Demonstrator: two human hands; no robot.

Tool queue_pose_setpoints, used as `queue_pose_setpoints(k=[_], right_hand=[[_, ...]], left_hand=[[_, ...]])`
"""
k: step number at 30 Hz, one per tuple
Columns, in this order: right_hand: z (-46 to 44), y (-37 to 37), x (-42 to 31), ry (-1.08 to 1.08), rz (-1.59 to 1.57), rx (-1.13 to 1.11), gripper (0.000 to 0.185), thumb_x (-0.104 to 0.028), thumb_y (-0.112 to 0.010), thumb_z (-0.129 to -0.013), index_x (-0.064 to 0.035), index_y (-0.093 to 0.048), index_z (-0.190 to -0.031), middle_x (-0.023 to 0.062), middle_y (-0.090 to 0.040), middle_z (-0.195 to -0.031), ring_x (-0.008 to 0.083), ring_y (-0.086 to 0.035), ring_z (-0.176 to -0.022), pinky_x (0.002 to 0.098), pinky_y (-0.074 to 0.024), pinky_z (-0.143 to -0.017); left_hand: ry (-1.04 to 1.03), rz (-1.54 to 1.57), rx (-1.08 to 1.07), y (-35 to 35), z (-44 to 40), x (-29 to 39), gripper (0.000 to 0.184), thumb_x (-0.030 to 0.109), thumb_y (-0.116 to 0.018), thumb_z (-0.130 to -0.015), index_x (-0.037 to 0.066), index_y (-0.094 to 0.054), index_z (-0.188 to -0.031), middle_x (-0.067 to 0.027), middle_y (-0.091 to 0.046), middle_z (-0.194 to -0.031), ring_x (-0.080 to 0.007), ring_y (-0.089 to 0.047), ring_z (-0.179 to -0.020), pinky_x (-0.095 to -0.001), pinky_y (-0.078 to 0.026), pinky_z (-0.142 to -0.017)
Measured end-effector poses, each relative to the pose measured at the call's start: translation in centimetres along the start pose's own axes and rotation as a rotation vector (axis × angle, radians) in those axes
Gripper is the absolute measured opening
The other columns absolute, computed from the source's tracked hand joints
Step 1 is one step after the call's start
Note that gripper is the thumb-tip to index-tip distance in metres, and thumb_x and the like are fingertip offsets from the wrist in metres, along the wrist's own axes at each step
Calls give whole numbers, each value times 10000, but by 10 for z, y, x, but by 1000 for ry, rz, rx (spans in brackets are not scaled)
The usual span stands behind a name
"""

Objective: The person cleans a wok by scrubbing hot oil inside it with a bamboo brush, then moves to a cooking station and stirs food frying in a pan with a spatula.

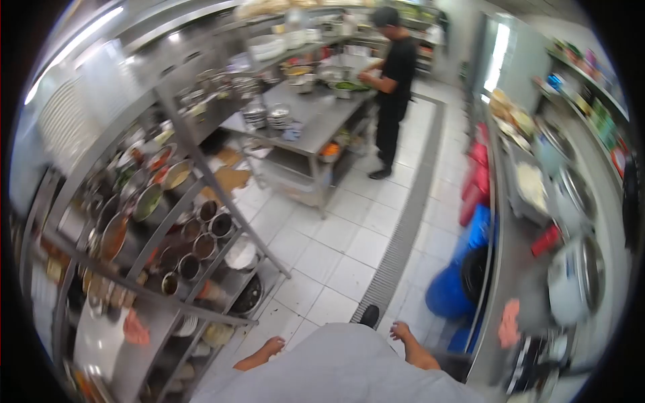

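Note:
Low in the head view, my left hand (273, 346) hangs beside my grey top (329, 366), its fingers loosely bent and too small to make out clearly. On the other side of the top, my right hand (400, 330) hangs over the white tiled floor, fingers slightly curled and blurred. Neither hand touches a counter or shelf. One dark shoe (369, 316) shows between them. Nearest my left hand is a metal rack (222, 316); a blue barrel (447, 292) stands nearest my right hand.
A person in black (396, 74) works at a steel table (312, 124) ahead. Sauce pots (151, 201) crowd the left counter. A drain grate (410, 201) runs along the floor. Large lidded pots (574, 279) and a red cloth (509, 322) are on the right counter.

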State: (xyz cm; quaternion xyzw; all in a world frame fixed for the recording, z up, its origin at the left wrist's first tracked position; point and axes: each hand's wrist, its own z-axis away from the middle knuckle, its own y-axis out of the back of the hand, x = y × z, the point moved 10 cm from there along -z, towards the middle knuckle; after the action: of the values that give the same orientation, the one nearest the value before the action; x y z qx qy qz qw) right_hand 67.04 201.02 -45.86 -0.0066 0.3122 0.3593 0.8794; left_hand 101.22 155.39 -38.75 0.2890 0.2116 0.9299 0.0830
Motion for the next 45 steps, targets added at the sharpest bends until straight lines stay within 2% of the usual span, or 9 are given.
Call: queue_pose_setpoints(k=[2,6,8,11,13,24,30,36,45], right_hand=[[-37,-7,-16,-19,60,-138,517,-63,-586,-800,-60,-451,-1299,143,-637,-926,273,-648,-700,425,-564,-576],[-23,2,-120,19,336,-252,509,-61,-558,-809,-69,-440,-1303,156,-622,-901,294,-646,-710,459,-553,-575],[-61,5,-131,33,275,-303,484,-56,-547,-804,-64,-458,-1280,161,-624,-876,288,-648,-673,463,-553,-563],[-123,33,-142,5,225,-249,495,-34,-507,-791,-60,-443,-1280,164,-617,-872,256,-633,-635,441,-554,-557],[-137,52,-175,42,221,-228,488,-37,-504,-789,-53,-446,-1273,163,-616,-862,252,-631,-629,430,-552,-542],[-172,105,-174,-92,89,-111,343,-124,-505,-860,-92,-506,-1201,159,-612,-928,302,-634,-774,495,-533,-601],[-171,113,-214,-112,183,-162,410,-137,-495,-871,-111,-462,-1279,151,-620,-970,313,-625,-821,504,-521,-662],[-167,87,-304,-77,223,-135,464,-84,-517,-836,-87,-429,-1291,162,-608,-906,307,-625,-766,477,-525,-591],[-247,3,-483,208,315,-75,576,-13,-509,-796,-59,-345,-1346,201,-609,-883,275,-642,-688,388,-525,-479]], left_hand=[[-592,-718,117,-23,10,-4,206,159,-608,-841,116,-605,-1043,-76,-632,-829,-168,-611,-746,-333,-503,-609],[136,499,131,-34,26,-30,183,136,-569,-871,117,-578,-1053,-60,-618,-899,-206,-605,-901,-392,-505,-720],[-538,-367,482,-24,48,38,191,197,-552,-888,120,-554,-1062,-43,-595,-961,-258,-581,-973,-462,-494,-762],[337,1171,646,-27,34,-3,229,233,-527,-879,113,-541,-1073,-53,-586,-962,-275,-587,-938,-474,-501,-710],[426,1578,949,-18,40,23,256,257,-511,-872,109,-532,-1081,-60,-579,-963,-286,-591,-915,-482,-505,-676],[64,877,794,161,-107,150,117,134,-610,-785,57,-558,-858,-100,-555,-736,-192,-586,-656,-316,-478,-470],[-303,108,-152,25,-262,264,450,431,-578,-828,114,-631,-1143,-100,-627,-1145,-252,-570,-1071,-376,-428,-936],[-247,384,-48,144,-274,298,351,323,-615,-836,129,-612,-1128,-58,-626,-834,-136,-565,-716,-312,-463,-519],[265,813,299,261,-249,160,333,308,-574,-850,143,-571,-1139,-112,-642,-1014,-307,-605,-990,-462,-484,-822]])
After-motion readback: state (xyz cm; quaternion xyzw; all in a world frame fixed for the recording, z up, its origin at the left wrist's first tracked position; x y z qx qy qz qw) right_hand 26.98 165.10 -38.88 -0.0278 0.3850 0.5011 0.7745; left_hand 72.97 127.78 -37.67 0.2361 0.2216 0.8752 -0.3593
